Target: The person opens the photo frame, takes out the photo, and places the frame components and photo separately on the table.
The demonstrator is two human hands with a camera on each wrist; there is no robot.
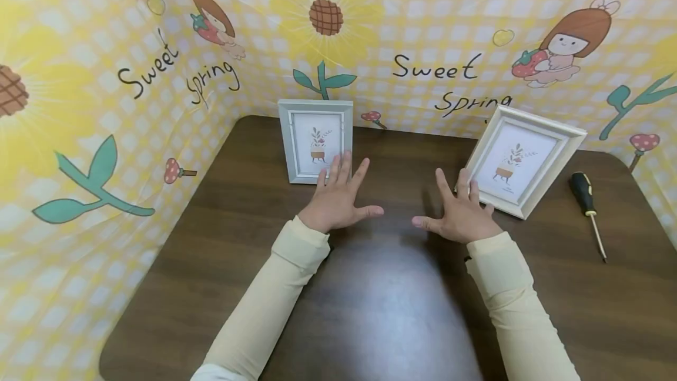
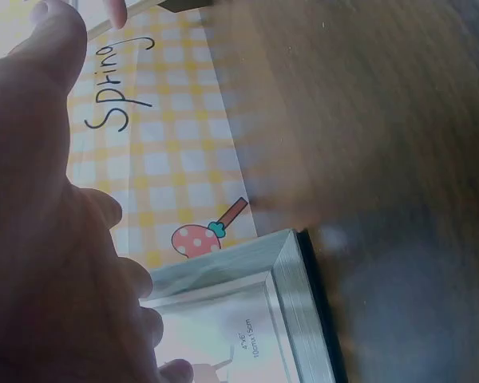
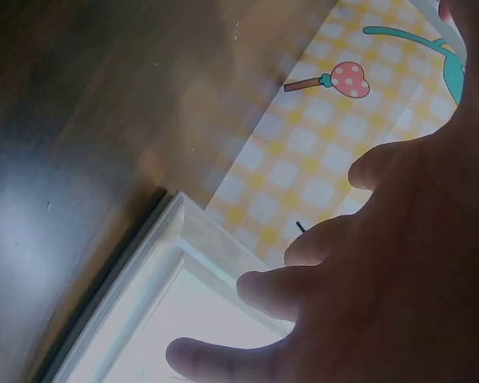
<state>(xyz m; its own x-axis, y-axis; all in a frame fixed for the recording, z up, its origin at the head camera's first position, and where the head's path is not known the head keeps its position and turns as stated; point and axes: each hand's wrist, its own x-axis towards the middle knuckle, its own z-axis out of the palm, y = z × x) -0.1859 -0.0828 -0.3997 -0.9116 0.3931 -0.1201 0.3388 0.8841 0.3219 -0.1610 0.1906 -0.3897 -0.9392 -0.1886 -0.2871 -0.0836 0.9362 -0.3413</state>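
The left hand (image 2: pixel 40 239) fills the left side of the left wrist view, seen close and in shadow, its fingers (image 2: pixel 104 207) spread and straight, holding nothing. Just past the fingertips stands a pale grey-green wooden picture frame (image 2: pixel 291 319) with a white mat and a small printed size label; its outer edge meets the dark brown wood-grain worktop (image 2: pixel 367 120). Whether the fingertips touch the frame cannot be told. Behind the frame, along the far edge of the worktop, rises a yellow-and-white checked backdrop (image 2: pixel 176 144) printed with the word "Spring" and a red spotted mushroom (image 2: pixel 193 238).
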